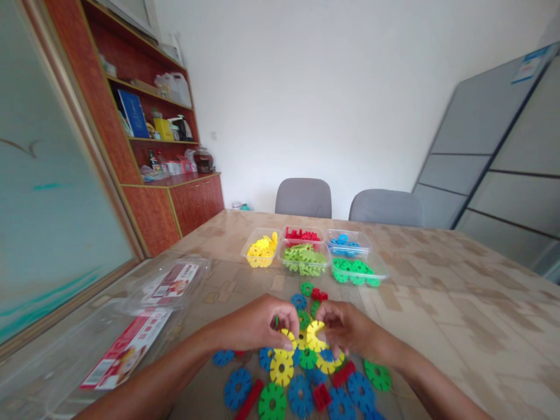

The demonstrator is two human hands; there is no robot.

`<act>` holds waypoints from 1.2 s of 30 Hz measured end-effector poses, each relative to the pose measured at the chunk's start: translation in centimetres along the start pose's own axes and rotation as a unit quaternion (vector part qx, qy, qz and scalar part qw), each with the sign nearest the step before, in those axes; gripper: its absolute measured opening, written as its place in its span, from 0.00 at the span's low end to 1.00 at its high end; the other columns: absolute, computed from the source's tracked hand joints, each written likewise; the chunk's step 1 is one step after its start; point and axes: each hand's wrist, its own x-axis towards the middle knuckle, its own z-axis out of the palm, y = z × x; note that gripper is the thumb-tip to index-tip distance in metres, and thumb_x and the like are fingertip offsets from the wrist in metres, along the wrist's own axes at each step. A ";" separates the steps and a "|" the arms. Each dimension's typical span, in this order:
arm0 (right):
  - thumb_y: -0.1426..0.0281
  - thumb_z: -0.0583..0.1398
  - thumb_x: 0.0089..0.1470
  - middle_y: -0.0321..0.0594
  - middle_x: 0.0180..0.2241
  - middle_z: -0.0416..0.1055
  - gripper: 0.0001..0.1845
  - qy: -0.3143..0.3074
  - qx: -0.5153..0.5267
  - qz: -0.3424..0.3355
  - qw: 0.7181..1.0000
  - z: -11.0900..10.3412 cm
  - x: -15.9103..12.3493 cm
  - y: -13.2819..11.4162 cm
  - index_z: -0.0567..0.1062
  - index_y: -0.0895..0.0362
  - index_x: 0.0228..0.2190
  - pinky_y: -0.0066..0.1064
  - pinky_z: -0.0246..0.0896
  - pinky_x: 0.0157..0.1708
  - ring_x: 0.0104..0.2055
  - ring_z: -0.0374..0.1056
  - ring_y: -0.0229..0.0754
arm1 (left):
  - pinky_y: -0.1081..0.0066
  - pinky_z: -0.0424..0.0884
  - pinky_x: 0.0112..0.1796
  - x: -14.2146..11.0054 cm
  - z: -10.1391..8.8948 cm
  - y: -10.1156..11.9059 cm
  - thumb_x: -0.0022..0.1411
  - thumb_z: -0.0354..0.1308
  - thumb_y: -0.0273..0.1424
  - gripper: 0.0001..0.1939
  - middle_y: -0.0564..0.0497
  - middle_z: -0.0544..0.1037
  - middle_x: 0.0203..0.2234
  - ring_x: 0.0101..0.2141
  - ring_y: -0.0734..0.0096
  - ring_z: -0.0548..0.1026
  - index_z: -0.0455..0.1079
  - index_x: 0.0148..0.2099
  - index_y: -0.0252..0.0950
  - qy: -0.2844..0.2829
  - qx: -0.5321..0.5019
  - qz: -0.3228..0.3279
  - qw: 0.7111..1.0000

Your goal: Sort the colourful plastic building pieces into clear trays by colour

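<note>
My left hand (272,325) is closed in a pinch at the edge of a yellow notched disc (289,337). My right hand (343,329) grips a second yellow notched disc (314,335) between thumb and fingers, just right of the first. Below both hands lie more discs, among them a yellow disc (281,367), a green disc (307,358) and a blue disc (301,396). Fingers cover parts of the held discs, and whether these are joined to the pieces beneath I cannot tell.
Behind the hands stand clear tubs of yellow discs (261,252), red pieces (301,235), light green pieces (305,260), blue discs (345,244) and green discs (356,273). Clear plastic lids (186,277) with labels lie at left. Two grey chairs (303,197) face the table's far edge.
</note>
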 end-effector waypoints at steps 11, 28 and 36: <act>0.59 0.63 0.50 0.29 0.21 0.62 0.15 0.003 -0.019 -0.041 0.999 0.5 0.1 0.3 0.65 0.56 0.27 0.22 0.58 0.19 0.18 0.62 0.31 | 0.79 0.59 0.28 -1.2 1.4 1.5 0.46 0.69 0.22 0.18 0.56 0.71 0.33 0.33 0.72 0.70 0.71 0.39 0.38 -0.050 0.227 -0.022 0.972; 0.59 0.69 0.43 0.33 0.26 0.72 0.22 -0.068 0.183 -0.035 0.980 1.2 0.3 -0.3 0.66 0.58 0.33 0.24 0.66 0.24 0.23 0.70 0.32 | 0.79 0.55 0.25 0.8 2.5 -0.6 0.48 0.62 0.23 0.08 0.60 0.67 0.22 0.25 0.77 0.64 0.67 0.31 0.34 0.112 -0.040 -0.015 0.993; 0.58 0.65 0.50 0.32 0.27 0.70 0.18 -0.015 0.138 -0.069 0.988 0.8 0.6 0.0 0.69 0.57 0.37 0.24 0.64 0.25 0.25 0.69 0.33 | 0.80 0.59 0.22 1.3 1.3 -0.7 0.53 0.59 0.28 0.08 0.60 0.67 0.21 0.21 0.79 0.65 0.65 0.37 0.35 0.167 -0.127 0.001 0.978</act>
